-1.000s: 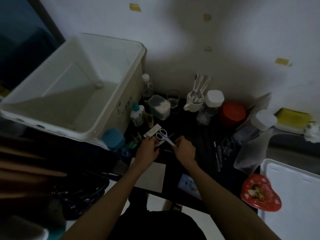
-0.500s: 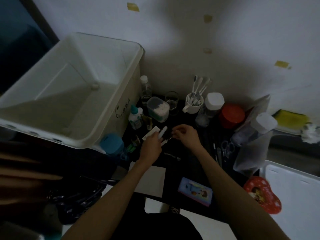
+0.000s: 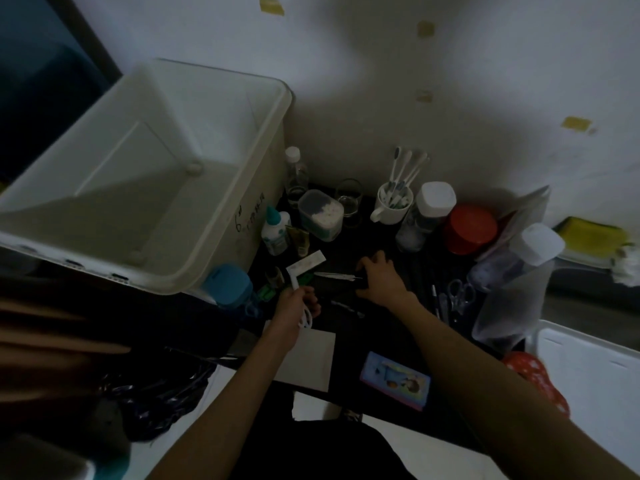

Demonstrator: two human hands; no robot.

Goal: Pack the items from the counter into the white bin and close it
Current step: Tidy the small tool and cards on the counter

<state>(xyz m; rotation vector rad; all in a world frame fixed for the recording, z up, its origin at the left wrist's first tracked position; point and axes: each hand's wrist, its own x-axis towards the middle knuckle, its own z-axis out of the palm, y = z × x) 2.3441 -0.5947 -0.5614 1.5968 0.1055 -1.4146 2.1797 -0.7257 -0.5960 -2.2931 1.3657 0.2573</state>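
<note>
The white bin stands open and empty at the left, beside the dark counter. My left hand grips small white-handled scissors, their tip pointing up toward the bin. My right hand is low on the counter, its fingers curled at the right end of a thin metal tool that lies pointing left. The bin's white lid lies at the lower right.
Along the wall stand a glue bottle, a cotton-swab tub, a mug of toothbrushes, white-capped jars and a red-lidded jar. A blue cup, white paper, a card box and a red heart tin lie nearer.
My hands have separated. The left drew back toward me with the white scissors. The right moved right and lowered to the counter with the thin metal tool.
</note>
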